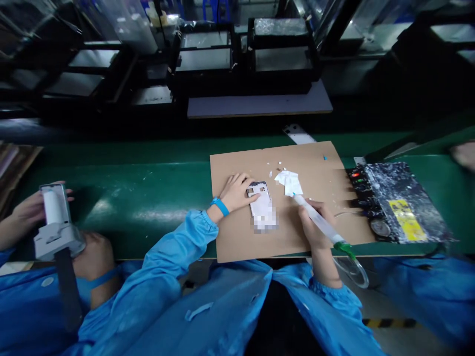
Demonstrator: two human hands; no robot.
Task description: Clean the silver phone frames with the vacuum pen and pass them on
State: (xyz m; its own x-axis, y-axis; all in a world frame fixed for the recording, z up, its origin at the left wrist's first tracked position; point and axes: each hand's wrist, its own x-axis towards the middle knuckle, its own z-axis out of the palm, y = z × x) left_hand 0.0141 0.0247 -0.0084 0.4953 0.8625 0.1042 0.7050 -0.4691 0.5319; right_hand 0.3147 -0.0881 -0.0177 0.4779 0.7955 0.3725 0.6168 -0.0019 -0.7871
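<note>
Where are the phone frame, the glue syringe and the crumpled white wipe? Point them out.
phone frame (260,201): head view, middle of its plate.
glue syringe (315,218): head view, clear barrel.
crumpled white wipe (288,181): head view, its centre.
</note>
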